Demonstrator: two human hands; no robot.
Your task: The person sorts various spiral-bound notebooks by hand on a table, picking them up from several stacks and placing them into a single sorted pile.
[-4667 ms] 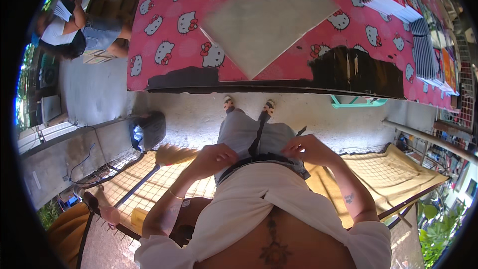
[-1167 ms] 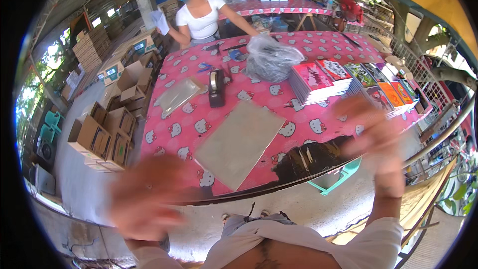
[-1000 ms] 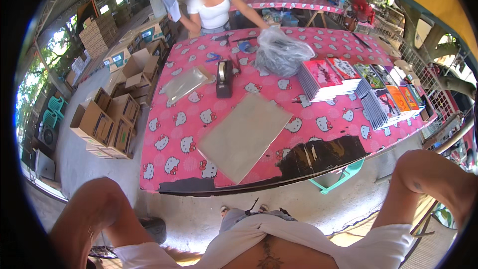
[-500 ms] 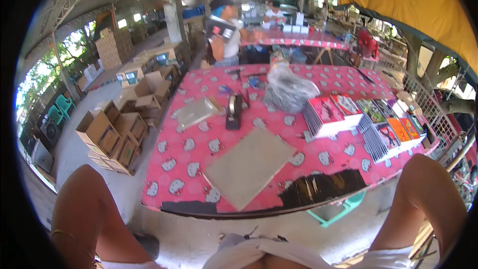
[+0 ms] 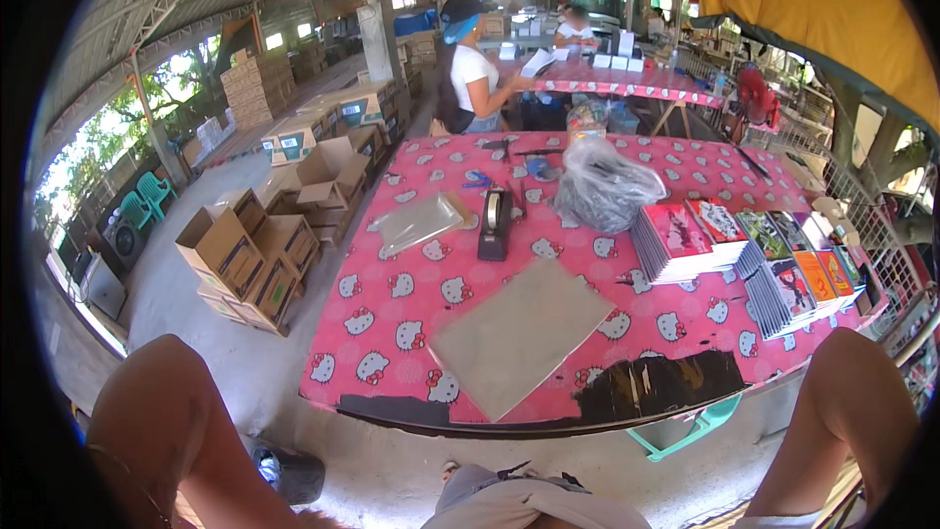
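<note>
Neither of my hands shows. Only my left arm (image 5: 166, 431) and my right arm (image 5: 842, 421) rise at the lower corners, with the hands above the picture's edge. Between them stands a table (image 5: 392, 304) under a pink cartoon-cat cloth. A flat grey sheet (image 5: 519, 333) lies at its near middle. Beyond it are a black tape dispenser (image 5: 494, 223), clear plastic sleeves (image 5: 416, 223) and a crumpled clear plastic bag (image 5: 605, 191). Stacks of colourful booklets (image 5: 685, 240) line the right side.
Open cardboard boxes (image 5: 245, 255) stand on the concrete floor left of the table. A turquoise stool (image 5: 685, 426) sits under the table's front edge. A person in a white shirt (image 5: 470, 78) works at a second table (image 5: 636, 78) behind.
My hands have gone from my waist up past the camera and out of view. The view has tilted up from my lap to the whole table and hall.
</note>
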